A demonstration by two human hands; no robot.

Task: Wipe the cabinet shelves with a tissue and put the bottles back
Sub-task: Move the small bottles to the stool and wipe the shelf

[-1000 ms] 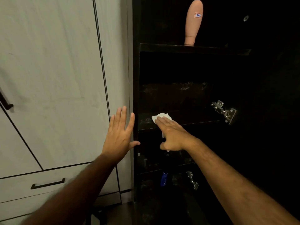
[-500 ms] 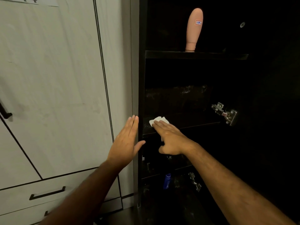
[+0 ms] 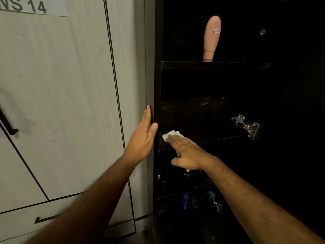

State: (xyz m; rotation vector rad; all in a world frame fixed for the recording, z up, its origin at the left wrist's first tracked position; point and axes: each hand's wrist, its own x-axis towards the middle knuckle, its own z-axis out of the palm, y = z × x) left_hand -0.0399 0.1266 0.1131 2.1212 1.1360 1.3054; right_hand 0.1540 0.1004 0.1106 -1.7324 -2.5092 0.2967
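The dark cabinet stands open on the right with several shelves. My right hand (image 3: 186, 150) lies flat on a white tissue (image 3: 171, 135) and presses it onto the left end of the middle shelf (image 3: 219, 139); its thumb hangs below the shelf edge. My left hand (image 3: 143, 138) rests with straight fingers against the cabinet's left side panel (image 3: 156, 85). A peach bottle (image 3: 211, 37) stands cap-down on the upper shelf (image 3: 228, 65). A blue bottle (image 3: 184, 200) shows dimly on a lower shelf.
Pale wardrobe doors (image 3: 61, 103) with black handles fill the left side. Metal hinges sit on the cabinet's right wall, one by the middle shelf (image 3: 247, 126) and one lower (image 3: 214, 201). The cabinet interior is very dark.
My left hand has moved right and up onto the cabinet's side panel. My right hand has slid the tissue left along the middle shelf.
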